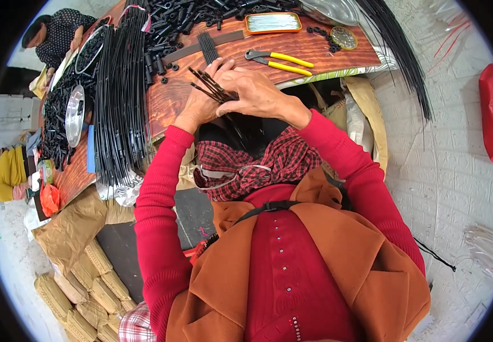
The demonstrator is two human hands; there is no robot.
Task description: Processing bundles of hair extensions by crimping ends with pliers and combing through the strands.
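Observation:
Both of my hands are together just off the front edge of the wooden table (178,94). They are closed around a bundle of thin dark rods (215,88), whose uneven ends point up and to the left. My left hand (201,105) wraps the bundle from the left. From the other side, my right hand (258,91) presses against it with its thumb across the rods. Lower down, the black lengths run toward my lap in shadow. Beyond my fingers, a flat row of black rods (206,45) lies by a dark strip. To the right rest yellow-handled pliers (283,61).
Black tubes (183,17) are heaped at the back, near an orange tray (273,31) of thin pale pins and a round tin (344,37). Long black rods (122,97) hang off the left edge, more (397,57) off the right. A person (64,37) sits far left.

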